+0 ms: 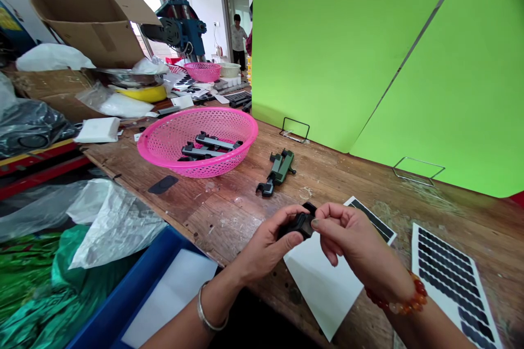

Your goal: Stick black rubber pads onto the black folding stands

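Observation:
My left hand (272, 242) is closed around a small black plastic part (302, 224), thumb in front and fingers behind. Thumb and fingertips of my right hand (346, 232) are pinched together at the part's right edge; whether a small piece lies between them is hidden. Below both hands lies a white sheet (323, 278). Farther off on the wooden table (221, 212) rest a grey and a dark green plastic bracket (282, 169), side by side. Several more grey and black brackets (213, 144) lie in a pink mesh basket (196, 169).
White sheets with rows of black stickers (450, 272) lie at the right. A green board (347, 49) stands along the table's far side, with wire stands (295, 128) at its foot. A blue bin (123, 289) is at lower left. Another person (238, 38) stands by the doorway.

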`<state>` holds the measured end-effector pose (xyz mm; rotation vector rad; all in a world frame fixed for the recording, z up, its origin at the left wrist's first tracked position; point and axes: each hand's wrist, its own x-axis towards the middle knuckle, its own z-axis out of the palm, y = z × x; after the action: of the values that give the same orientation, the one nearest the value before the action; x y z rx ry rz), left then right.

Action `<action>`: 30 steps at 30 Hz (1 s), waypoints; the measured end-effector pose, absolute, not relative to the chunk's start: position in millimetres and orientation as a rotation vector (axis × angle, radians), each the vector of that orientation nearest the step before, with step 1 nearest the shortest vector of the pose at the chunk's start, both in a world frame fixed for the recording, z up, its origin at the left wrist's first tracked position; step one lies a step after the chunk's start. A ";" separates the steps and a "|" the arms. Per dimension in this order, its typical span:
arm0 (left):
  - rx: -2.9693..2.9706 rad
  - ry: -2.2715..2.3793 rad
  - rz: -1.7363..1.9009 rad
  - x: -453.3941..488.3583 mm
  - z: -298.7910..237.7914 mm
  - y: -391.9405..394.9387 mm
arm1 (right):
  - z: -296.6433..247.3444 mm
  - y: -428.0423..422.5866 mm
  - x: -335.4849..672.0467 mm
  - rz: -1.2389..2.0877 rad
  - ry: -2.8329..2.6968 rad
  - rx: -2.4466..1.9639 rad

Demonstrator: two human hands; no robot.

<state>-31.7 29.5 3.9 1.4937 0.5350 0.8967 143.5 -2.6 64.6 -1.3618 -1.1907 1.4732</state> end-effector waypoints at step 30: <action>1.774 0.922 1.503 -66.1 76.2 56.9 | 13.8 -35.6 189.5 1.325 -1.207 -1.404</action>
<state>-66.1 56.9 76.2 1.7737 0.9216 1.5027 189.5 -35.6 13.8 -1.4043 -1.2065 1.3248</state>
